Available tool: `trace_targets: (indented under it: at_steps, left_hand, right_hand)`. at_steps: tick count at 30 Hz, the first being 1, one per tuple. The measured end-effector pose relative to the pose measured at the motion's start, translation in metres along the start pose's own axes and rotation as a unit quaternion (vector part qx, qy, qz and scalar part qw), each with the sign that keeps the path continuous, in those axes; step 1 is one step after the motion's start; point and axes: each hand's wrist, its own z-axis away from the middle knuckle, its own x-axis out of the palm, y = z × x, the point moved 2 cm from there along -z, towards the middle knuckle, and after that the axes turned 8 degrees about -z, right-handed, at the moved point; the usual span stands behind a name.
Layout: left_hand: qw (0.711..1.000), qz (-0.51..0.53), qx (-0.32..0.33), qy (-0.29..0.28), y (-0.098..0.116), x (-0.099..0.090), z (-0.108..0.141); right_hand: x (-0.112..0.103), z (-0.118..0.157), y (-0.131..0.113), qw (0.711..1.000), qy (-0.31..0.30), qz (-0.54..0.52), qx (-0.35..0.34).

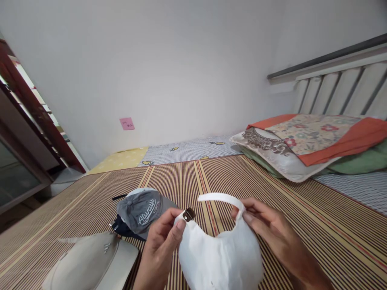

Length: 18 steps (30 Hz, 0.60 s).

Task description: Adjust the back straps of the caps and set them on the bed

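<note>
White cap [220, 259]: between my left grip [163, 245] and right grip [269, 225], body bulging toward me.
Strap [219, 196]: long axis arcs leftward from my right grip; free tip points left, nearer the left grip.
Metal buckle [189, 214]: beside my left thumb, just apart from the strap tip.
Grips: pinched closed on the cap's edge, left beside the buckle, right at the strap's root.

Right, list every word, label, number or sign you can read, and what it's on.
"Always": grey baseball cap; the smaller lettering beside it is too small to read.
Beige baseball cap: small striped logo, no legible word.
Pink paper note: dark writing, too small to read.
White cap: no readable text.
</note>
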Motion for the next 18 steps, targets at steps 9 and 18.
trace_targets:
  at_steps: [9, 18]
  left_hand:
    - [0.996, 0.049, -0.052, -0.045, 0.004, 0.005, 0.013]
    - [0.977, 0.168, -0.004, -0.130, -0.006, -0.008, 0.005]
  right_hand:
    - [0.016, 0.012, -0.004, 0.989, -0.109, -0.011, 0.103]
    - [0.041, 0.015, -0.018, 0.968, -0.095, -0.217, 0.087]
